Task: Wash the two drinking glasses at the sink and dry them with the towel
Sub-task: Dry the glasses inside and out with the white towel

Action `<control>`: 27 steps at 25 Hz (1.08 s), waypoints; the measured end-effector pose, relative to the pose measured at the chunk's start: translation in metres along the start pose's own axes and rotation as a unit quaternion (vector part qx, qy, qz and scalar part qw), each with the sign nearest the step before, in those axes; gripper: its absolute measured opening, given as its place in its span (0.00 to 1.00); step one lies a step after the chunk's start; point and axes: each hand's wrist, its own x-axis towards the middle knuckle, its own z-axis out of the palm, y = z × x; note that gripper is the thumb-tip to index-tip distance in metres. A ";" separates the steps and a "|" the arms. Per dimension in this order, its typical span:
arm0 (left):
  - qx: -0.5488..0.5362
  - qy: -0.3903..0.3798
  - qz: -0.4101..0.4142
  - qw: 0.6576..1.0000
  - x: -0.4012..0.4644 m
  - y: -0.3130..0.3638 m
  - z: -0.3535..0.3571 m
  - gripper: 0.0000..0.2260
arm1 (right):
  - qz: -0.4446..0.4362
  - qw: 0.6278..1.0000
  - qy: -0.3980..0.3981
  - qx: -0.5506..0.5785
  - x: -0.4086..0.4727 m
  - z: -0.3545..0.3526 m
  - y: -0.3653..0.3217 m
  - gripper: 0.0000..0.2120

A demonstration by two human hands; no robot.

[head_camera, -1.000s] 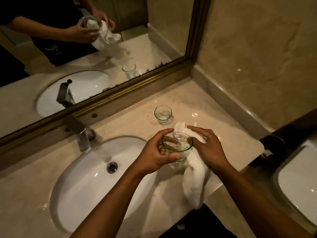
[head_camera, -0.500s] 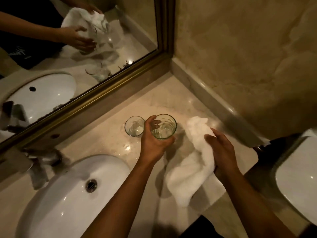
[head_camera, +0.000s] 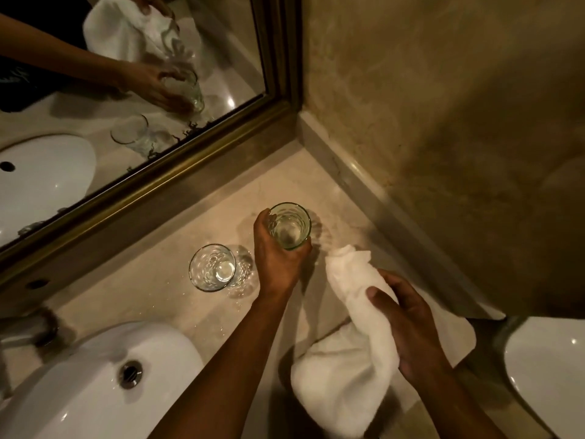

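My feed is dim and warm, a yellow-brown cast over everything. Small glare spots sit on the wet tabletop [head_camera: 177, 289] and the white sink [head_camera: 95, 391], and a bright streak shows in the mirror [head_camera: 231, 103]. Soft shadows fall beside both hands and the 2 glasses. The faucet [head_camera: 28, 331] at the left edge is smeared with blur, and the wide lens bends the mirror frame.
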 end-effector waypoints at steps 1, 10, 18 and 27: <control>0.003 0.002 0.001 1.000 0.002 -0.001 0.003 0.46 | -0.003 1.000 -0.001 -0.006 0.003 0.001 0.000 0.15; -0.002 0.001 -0.002 1.000 0.016 -0.004 0.025 0.46 | -0.016 0.999 -0.019 -0.022 0.028 -0.002 -0.008 0.14; 0.027 -0.013 -0.006 1.000 0.018 -0.011 0.024 0.50 | 0.000 1.000 -0.024 -0.006 0.034 0.003 -0.005 0.13; -0.007 0.089 -0.025 0.996 -0.061 -0.021 -0.029 0.15 | 0.000 0.999 -0.039 0.037 0.026 0.013 -0.011 0.16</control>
